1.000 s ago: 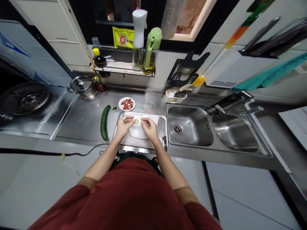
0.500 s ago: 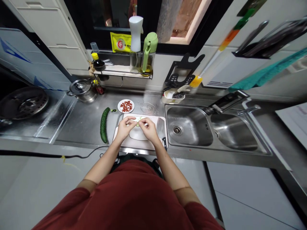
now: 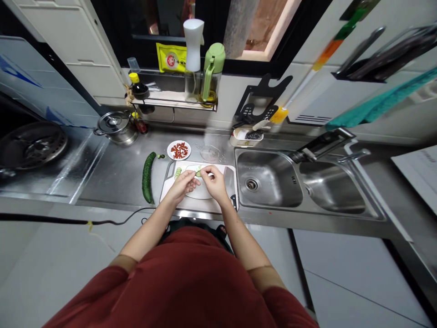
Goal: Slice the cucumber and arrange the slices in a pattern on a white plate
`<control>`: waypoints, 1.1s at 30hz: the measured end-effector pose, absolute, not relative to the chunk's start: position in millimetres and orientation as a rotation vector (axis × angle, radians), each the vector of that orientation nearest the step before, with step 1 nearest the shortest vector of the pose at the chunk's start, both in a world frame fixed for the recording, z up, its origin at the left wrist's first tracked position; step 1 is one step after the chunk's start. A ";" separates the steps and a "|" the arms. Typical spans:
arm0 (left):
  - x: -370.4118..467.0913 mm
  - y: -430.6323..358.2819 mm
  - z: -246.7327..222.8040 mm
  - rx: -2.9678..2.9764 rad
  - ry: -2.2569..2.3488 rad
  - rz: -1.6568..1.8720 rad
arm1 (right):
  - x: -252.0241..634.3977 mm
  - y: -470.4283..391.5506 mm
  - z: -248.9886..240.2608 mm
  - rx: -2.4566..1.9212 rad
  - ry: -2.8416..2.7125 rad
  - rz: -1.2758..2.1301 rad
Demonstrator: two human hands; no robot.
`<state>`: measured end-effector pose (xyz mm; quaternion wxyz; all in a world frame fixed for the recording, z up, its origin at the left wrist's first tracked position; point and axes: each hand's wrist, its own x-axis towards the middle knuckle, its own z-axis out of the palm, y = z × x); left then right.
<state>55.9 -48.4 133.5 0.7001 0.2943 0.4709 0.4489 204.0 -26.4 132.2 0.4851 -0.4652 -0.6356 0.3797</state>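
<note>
Above a white cutting board (image 3: 166, 191), my left hand (image 3: 184, 183) and my right hand (image 3: 213, 182) meet, with their fingers pinched around a small green cucumber piece (image 3: 198, 173). A white plate (image 3: 200, 194) lies on the board beneath my hands, partly covered by them. Pale green cucumber slices (image 3: 178, 172) rest on the board beside my left hand. Toward the board's right side is a knife (image 3: 234, 202) with a black handle. A long green cucumber (image 3: 147, 177) lies on the steel counter left of the board.
Behind the board stands a small white plate of red pieces (image 3: 179, 150), with cucumber ends (image 3: 161, 156) beside it. A lidded pot (image 3: 116, 128) is at the back left. The double sink (image 3: 269, 177) is on the right. A shelf (image 3: 170, 98) holds bottles.
My left hand has turned and its lower fingers have spread, uncovering the slices on the board. The small cucumber piece shows more between my fingertips.
</note>
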 end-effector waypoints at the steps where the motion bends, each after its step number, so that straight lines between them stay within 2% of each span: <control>1: 56.0 -47.8 135.3 0.618 1.022 0.993 | 204.3 -26.9 132.8 -1.119 -1.560 0.916; 18: 54.3 -38.5 151.5 0.653 1.045 1.049 | 215.8 -29.8 141.3 -0.990 -1.783 0.759; 33: 57.9 -43.4 151.2 0.939 1.085 1.288 | 214.6 -31.0 138.3 -1.001 -1.787 0.740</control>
